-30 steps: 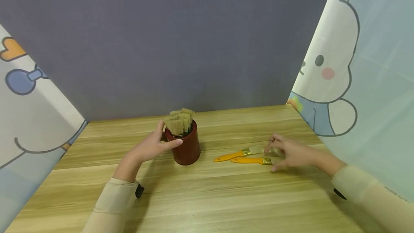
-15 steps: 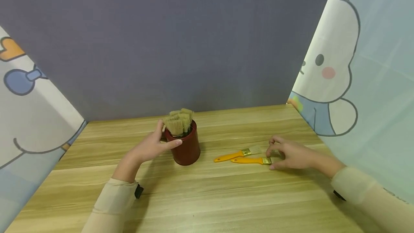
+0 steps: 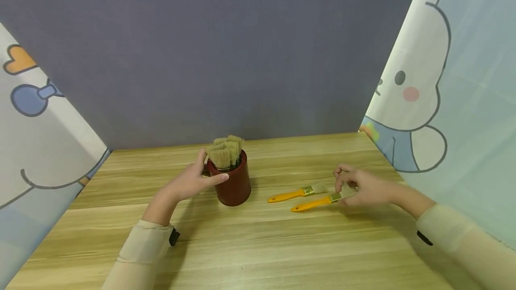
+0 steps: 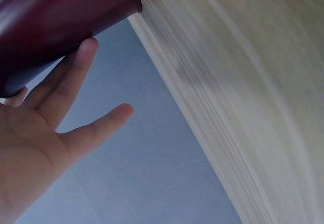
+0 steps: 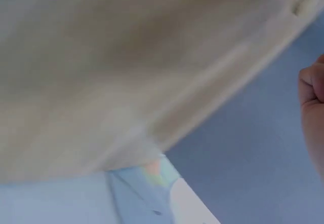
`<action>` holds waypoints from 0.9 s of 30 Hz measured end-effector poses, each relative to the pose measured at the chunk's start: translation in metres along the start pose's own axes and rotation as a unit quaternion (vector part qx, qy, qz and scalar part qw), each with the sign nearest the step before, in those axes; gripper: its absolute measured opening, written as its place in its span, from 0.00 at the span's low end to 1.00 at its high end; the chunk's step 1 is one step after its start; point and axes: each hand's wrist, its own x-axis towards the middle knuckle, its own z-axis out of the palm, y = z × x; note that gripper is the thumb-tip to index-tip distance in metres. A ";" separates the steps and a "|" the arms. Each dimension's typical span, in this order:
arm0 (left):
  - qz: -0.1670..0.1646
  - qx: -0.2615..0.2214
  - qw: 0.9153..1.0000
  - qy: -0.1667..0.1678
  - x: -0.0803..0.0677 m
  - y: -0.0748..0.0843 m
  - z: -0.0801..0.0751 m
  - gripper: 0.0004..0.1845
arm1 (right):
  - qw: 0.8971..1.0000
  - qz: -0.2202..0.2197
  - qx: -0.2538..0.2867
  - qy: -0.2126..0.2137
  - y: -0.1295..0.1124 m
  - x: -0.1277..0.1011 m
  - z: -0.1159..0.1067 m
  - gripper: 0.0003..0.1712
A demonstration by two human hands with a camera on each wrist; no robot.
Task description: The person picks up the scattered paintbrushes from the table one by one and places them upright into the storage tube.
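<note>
Yellow-handled brush (image 3: pixel 316 202) is pinched at its bristle end by the right hand (image 3: pixel 360 187), right of the cup (image 3: pixel 235 185), which is held by the left hand (image 3: pixel 189 182).

The head camera looks down the table (image 3: pixel 258 245); both wrist cameras skim its wood closely.

My wooden desk (image 3: pixel 250 245) has pale lengthwise grain. Near its far edge, a bit left of middle, stands a dark red cup (image 3: pixel 235 186) packed with brushes, bristles up. To the right of it lies a yellow-handled brush (image 3: pixel 296 193), bristles pointing toward the right edge, beside the second yellow brush (image 3: pixel 316 203)
</note>
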 end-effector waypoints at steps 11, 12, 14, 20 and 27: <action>0.005 -0.011 1.000 -0.002 0.000 0.001 0.000 0.36 | 0.992 -0.031 0.107 0.064 -0.048 0.055 -0.044 0.17; 0.006 -0.011 1.000 -0.002 0.000 0.002 -0.001 0.36 | 0.990 -0.036 0.114 0.074 -0.054 0.062 -0.047 0.17; 0.005 -0.009 1.000 -0.003 0.000 0.002 -0.001 0.36 | 0.987 -0.048 0.124 0.094 -0.065 0.077 -0.051 0.14; -0.004 -0.008 1.000 -0.007 -0.001 0.001 -0.001 0.37 | 0.965 -0.065 0.205 0.150 -0.101 0.129 -0.055 0.05; -0.004 -0.022 1.000 -0.008 -0.001 0.002 0.001 0.37 | 0.939 -0.090 0.246 0.222 -0.132 0.180 -0.046 0.06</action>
